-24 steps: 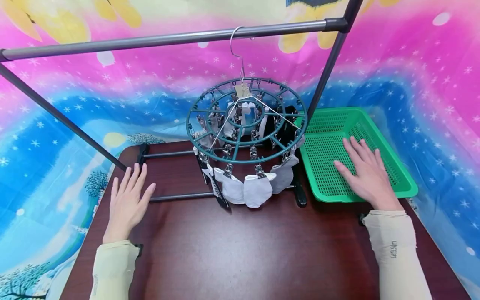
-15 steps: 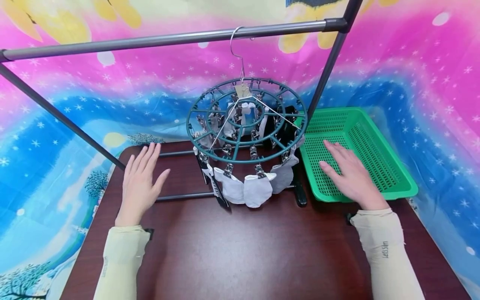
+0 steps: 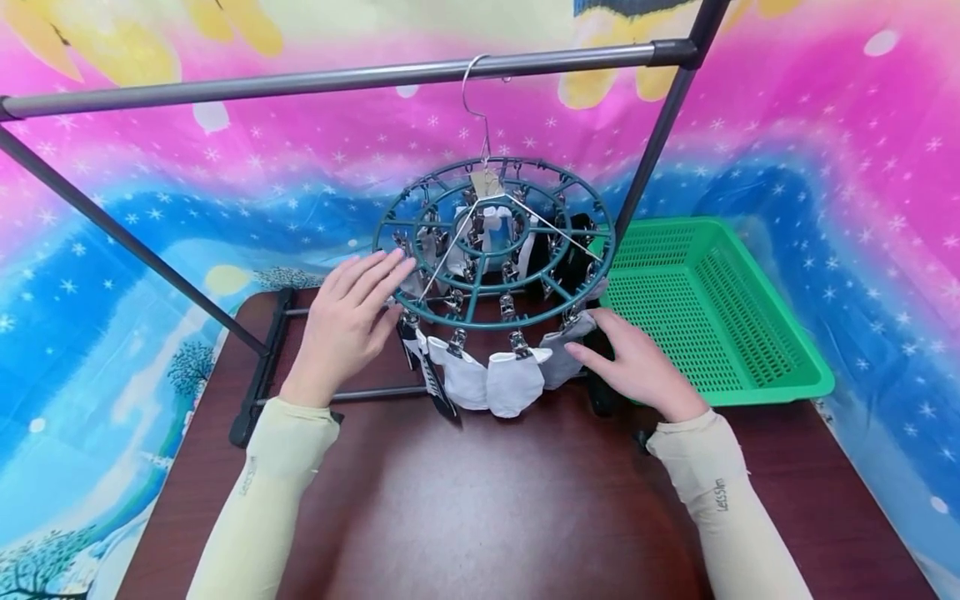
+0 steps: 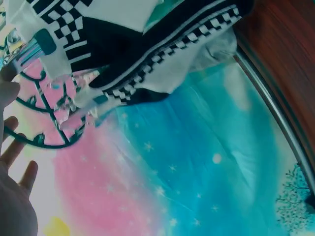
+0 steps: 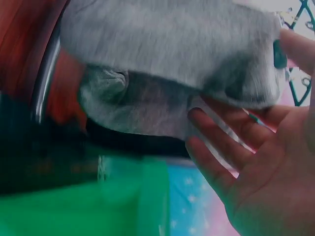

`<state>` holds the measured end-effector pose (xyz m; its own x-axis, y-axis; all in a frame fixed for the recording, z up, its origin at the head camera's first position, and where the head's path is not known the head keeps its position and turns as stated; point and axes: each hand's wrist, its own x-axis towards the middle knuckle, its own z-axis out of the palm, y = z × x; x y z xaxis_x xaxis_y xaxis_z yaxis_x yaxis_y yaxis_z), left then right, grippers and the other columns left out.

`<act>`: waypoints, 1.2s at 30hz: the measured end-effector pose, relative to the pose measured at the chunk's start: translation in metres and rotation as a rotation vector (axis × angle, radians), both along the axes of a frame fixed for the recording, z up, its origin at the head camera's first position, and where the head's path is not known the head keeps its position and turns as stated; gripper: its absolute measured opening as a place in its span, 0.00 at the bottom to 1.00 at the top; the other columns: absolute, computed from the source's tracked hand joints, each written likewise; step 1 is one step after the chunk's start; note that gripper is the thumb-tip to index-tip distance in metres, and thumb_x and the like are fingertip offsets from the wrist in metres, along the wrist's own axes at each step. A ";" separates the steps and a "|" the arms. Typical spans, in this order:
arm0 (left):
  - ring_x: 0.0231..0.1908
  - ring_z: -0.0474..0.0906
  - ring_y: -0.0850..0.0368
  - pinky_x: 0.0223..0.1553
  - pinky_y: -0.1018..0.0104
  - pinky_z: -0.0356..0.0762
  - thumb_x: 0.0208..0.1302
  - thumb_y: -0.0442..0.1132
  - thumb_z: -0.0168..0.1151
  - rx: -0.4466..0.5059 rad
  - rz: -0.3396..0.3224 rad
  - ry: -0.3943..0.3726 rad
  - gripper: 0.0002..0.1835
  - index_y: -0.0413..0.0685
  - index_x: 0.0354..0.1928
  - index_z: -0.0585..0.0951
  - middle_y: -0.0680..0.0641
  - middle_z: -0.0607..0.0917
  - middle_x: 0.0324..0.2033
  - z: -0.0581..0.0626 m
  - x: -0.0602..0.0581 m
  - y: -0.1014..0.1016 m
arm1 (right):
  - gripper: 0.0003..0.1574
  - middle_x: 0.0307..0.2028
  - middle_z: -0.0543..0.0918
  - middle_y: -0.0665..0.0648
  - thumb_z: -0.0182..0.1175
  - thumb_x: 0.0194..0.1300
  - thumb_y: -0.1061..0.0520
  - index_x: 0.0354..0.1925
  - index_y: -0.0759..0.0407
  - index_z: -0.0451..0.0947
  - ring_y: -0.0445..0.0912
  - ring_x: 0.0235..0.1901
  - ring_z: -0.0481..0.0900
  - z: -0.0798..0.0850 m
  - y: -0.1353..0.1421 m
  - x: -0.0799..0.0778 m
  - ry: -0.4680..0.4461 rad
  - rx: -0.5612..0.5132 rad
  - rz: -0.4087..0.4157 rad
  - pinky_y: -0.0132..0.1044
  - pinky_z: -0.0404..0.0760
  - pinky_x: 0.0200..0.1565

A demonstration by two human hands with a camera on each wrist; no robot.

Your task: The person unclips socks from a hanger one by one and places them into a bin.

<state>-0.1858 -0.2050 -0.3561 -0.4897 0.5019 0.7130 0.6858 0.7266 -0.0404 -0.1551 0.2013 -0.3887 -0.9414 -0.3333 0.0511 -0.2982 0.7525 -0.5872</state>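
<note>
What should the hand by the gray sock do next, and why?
Perhaps the right hand could gently pinch the gray sock, since its open fingers are right beside it and the sock hangs clipped to the round rack.

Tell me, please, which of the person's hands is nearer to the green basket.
Right. The right hand is beside the left side of the green basket, at a grey sock; the left hand is across the round hanger from it.

Left grip, right grip — unclenched, apart
</note>
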 end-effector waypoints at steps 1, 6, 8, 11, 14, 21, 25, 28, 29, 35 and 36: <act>0.69 0.73 0.44 0.78 0.52 0.59 0.74 0.40 0.58 -0.009 -0.003 0.004 0.28 0.51 0.75 0.72 0.45 0.78 0.70 0.000 -0.001 0.003 | 0.40 0.67 0.75 0.65 0.58 0.76 0.37 0.72 0.62 0.67 0.62 0.68 0.72 -0.002 -0.003 -0.001 0.009 -0.018 0.002 0.64 0.71 0.67; 0.65 0.78 0.44 0.74 0.52 0.66 0.75 0.34 0.54 -0.008 -0.005 0.034 0.25 0.49 0.72 0.76 0.42 0.84 0.62 -0.001 -0.002 0.011 | 0.20 0.51 0.84 0.55 0.63 0.74 0.45 0.57 0.53 0.78 0.53 0.51 0.80 -0.011 -0.011 -0.004 0.078 -0.104 0.031 0.54 0.79 0.54; 0.63 0.79 0.43 0.72 0.51 0.70 0.75 0.32 0.54 -0.003 -0.003 0.042 0.24 0.49 0.70 0.77 0.42 0.85 0.59 -0.001 -0.002 0.012 | 0.15 0.49 0.86 0.53 0.64 0.74 0.49 0.55 0.51 0.80 0.49 0.46 0.80 -0.015 -0.012 -0.005 0.083 -0.142 0.037 0.51 0.79 0.50; 0.61 0.80 0.43 0.69 0.49 0.73 0.75 0.31 0.55 0.001 0.001 0.047 0.23 0.49 0.69 0.78 0.41 0.86 0.57 -0.001 -0.001 0.012 | 0.14 0.48 0.87 0.52 0.63 0.75 0.52 0.55 0.52 0.82 0.46 0.42 0.80 -0.018 -0.014 -0.005 0.073 -0.181 0.034 0.47 0.79 0.46; 0.60 0.80 0.43 0.68 0.49 0.74 0.76 0.30 0.54 -0.002 0.008 0.052 0.23 0.49 0.69 0.78 0.41 0.87 0.56 0.000 -0.001 0.013 | 0.13 0.48 0.88 0.55 0.62 0.76 0.54 0.54 0.55 0.83 0.46 0.41 0.80 -0.020 -0.015 -0.005 0.069 -0.195 0.035 0.42 0.78 0.44; 0.60 0.80 0.42 0.68 0.49 0.75 0.76 0.28 0.52 -0.015 0.022 0.064 0.24 0.49 0.70 0.78 0.40 0.86 0.55 0.003 -0.001 0.012 | 0.19 0.51 0.85 0.59 0.56 0.80 0.54 0.63 0.60 0.79 0.47 0.44 0.78 -0.023 -0.014 -0.004 0.040 -0.216 0.054 0.39 0.76 0.43; 0.59 0.80 0.42 0.67 0.48 0.76 0.76 0.29 0.52 -0.014 0.019 0.066 0.24 0.50 0.70 0.78 0.40 0.86 0.54 0.003 -0.002 0.011 | 0.23 0.52 0.85 0.58 0.52 0.82 0.52 0.67 0.58 0.76 0.47 0.43 0.78 -0.024 -0.014 -0.004 -0.008 -0.221 0.047 0.41 0.76 0.44; 0.59 0.80 0.42 0.66 0.48 0.76 0.76 0.29 0.52 -0.012 0.018 0.068 0.24 0.50 0.70 0.78 0.40 0.87 0.54 0.003 -0.003 0.010 | 0.24 0.54 0.85 0.57 0.51 0.82 0.50 0.68 0.58 0.75 0.47 0.44 0.78 -0.024 -0.014 -0.004 -0.023 -0.224 0.045 0.42 0.76 0.46; 0.59 0.80 0.42 0.66 0.47 0.76 0.76 0.29 0.52 -0.011 0.018 0.068 0.24 0.50 0.70 0.78 0.40 0.87 0.54 0.003 -0.003 0.009 | 0.24 0.53 0.85 0.57 0.50 0.83 0.50 0.67 0.58 0.75 0.48 0.44 0.78 -0.024 -0.014 -0.004 -0.027 -0.226 0.045 0.43 0.75 0.46; 0.60 0.80 0.41 0.66 0.48 0.76 0.76 0.29 0.53 -0.021 0.029 0.063 0.23 0.49 0.70 0.78 0.40 0.87 0.54 0.004 -0.003 0.007 | 0.23 0.49 0.84 0.57 0.51 0.82 0.50 0.67 0.58 0.75 0.48 0.42 0.75 -0.023 -0.011 -0.001 -0.025 -0.244 0.047 0.40 0.74 0.44; 0.60 0.80 0.41 0.66 0.49 0.76 0.76 0.29 0.53 -0.025 0.032 0.065 0.23 0.49 0.70 0.78 0.40 0.86 0.54 0.004 -0.003 0.006 | 0.22 0.47 0.83 0.57 0.51 0.82 0.50 0.66 0.58 0.75 0.48 0.42 0.75 -0.023 -0.010 -0.001 -0.020 -0.243 0.046 0.39 0.74 0.43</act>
